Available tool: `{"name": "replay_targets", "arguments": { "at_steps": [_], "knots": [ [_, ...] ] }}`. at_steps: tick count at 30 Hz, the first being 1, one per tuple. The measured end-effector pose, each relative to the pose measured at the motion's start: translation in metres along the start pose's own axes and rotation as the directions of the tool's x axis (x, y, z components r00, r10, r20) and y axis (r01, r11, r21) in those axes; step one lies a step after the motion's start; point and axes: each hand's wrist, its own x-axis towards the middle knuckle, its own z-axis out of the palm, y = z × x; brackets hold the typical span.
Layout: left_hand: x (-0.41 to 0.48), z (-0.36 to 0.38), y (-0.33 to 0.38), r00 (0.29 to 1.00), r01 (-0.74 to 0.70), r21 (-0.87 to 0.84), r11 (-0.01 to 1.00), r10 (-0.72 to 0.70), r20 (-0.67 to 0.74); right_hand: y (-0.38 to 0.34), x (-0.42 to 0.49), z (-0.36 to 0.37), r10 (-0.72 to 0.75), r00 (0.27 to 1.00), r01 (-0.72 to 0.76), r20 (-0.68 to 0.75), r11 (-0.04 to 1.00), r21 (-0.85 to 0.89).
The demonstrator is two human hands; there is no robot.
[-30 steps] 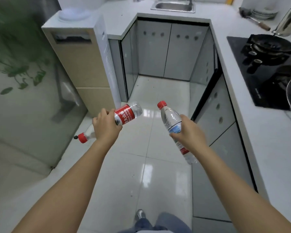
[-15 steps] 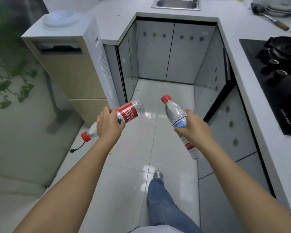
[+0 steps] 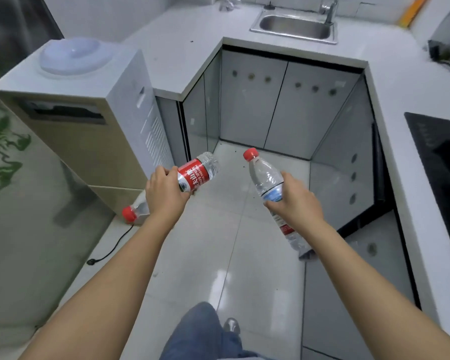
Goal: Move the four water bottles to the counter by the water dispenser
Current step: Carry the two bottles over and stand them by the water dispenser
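Above the tiled floor (image 3: 218, 255), each grip is holding a water bottle: left hand (image 3: 164, 194) clasping the red-labelled bottle (image 3: 192, 175) mid-body, cap rearward, right hand (image 3: 295, 203) wrapping the clear bottle (image 3: 266, 178) below its cap.

Bottle in left hand (image 3: 164, 196): clear plastic (image 3: 196, 172), red label with white lettering, red cap.
Bottle in right hand (image 3: 294, 203): clear plastic (image 3: 266, 178), red cap, pale blue band, small red label low on the body.
Water dispenser (image 3: 89, 141): beige front, white top and side, pale lilac dome.
Worktop (image 3: 182, 55): white.
Cabinet doors (image 3: 283, 107): grey, dark round marks in rows.
Sink (image 3: 295, 28): steel grey.
Hob (image 3: 437, 152): black.
Floor (image 3: 218, 255): glossy white tiles.
Trouser leg (image 3: 198, 331): blue denim.
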Motion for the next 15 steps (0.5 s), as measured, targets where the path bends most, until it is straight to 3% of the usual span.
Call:
{"name": "replay_targets", "arguments": {
  "at_steps": [15],
  "knots": [
    [0.238,0.042,0.036,0.999,0.02,-0.029,0.999,-0.019,0.045,-0.04,0.233,0.005,0.04,0.999,-0.041,0.017,0.998,0.056]
  ]
}}
